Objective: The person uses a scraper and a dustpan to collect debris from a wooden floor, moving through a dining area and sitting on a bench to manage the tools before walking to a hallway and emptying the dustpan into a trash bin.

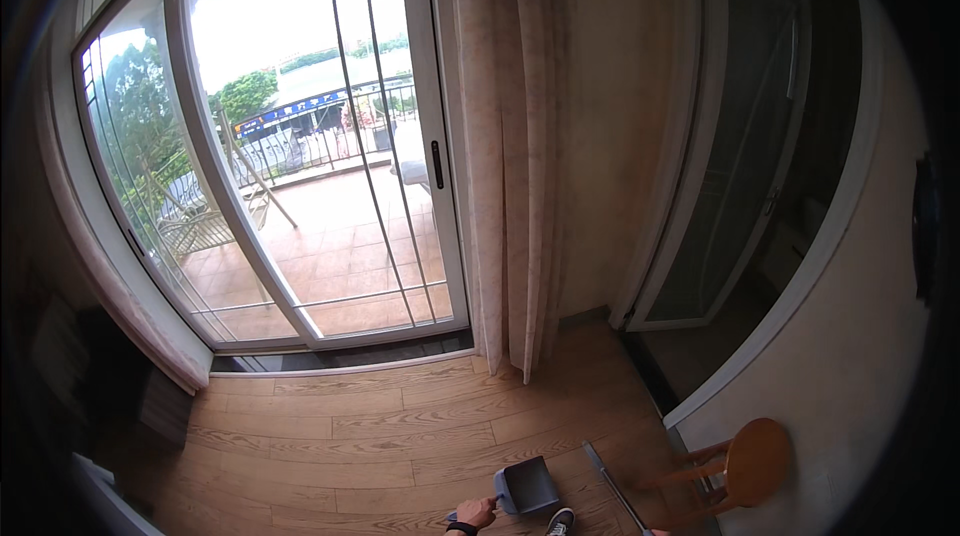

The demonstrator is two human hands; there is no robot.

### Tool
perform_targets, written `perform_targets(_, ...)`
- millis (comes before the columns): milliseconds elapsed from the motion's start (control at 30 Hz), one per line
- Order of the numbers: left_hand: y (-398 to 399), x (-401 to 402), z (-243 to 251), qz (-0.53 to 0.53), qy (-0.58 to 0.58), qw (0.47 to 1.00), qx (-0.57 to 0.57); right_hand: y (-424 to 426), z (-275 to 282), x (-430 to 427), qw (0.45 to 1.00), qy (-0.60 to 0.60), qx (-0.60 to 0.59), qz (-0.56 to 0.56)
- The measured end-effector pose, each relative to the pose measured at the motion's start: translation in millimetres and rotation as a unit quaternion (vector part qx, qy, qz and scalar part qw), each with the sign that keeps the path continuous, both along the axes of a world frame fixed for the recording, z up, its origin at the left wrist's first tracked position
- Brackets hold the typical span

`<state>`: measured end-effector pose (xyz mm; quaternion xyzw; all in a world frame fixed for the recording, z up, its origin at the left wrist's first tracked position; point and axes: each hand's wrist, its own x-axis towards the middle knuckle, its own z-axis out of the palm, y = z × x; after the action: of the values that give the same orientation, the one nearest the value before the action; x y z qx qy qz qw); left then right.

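Note:
My left hand (477, 513), with a dark band on its wrist, grips the handle of a grey dustpan (531, 485). The pan is just above or on the wood floor, its dark tray turned up; I cannot tell whether it touches. Only a sliver of my right hand (659, 533) shows at the bottom edge, closed around a thin grey pole (619, 495). The pole slants up and left to a thicker, lighter grey end. Whatever is on its lower part lies out of view. One dark shoe (559, 522) with white laces stands between the dustpan and the pole.
A wooden stool (757, 463) with a round seat stands right, by the wall. Ahead are a sliding glass door (315, 236) onto a tiled balcony and a long curtain (510, 161). A glazed door (720, 146) stands ajar at right. Dark furniture (161, 408) is at left.

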<state>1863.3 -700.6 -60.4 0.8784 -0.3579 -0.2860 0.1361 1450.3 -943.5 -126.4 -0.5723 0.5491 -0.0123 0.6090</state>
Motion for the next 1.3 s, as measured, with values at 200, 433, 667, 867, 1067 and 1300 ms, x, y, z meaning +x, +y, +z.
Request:
perform_targets(200,15,22,-11,0.133,0.005,0.988,0.08,-61,-45,96,0.845,0.004,-0.391,0.365)
perform_targets(433,-13,31,-32,0.216,-0.019,0.963,0.16,-34,-38,180,0.922,-0.149,0.016,0.358)
perform_targets(667,31,42,-30,0.316,-0.059,0.922,0.214,-87,-8,192,0.945,-0.056,0.147,0.286)
perform_targets(867,94,66,-20,0.479,-0.014,0.871,0.108,-120,49,279,0.96,0.083,0.139,0.23)
perform_targets(1067,173,113,-16,0.433,-0.017,0.89,0.14,-71,-43,408,0.94,0.115,-0.113,0.301)
perform_targets(1300,246,128,-9,0.527,0.028,0.845,0.093,107,37,520,0.815,0.18,-0.098,0.542)
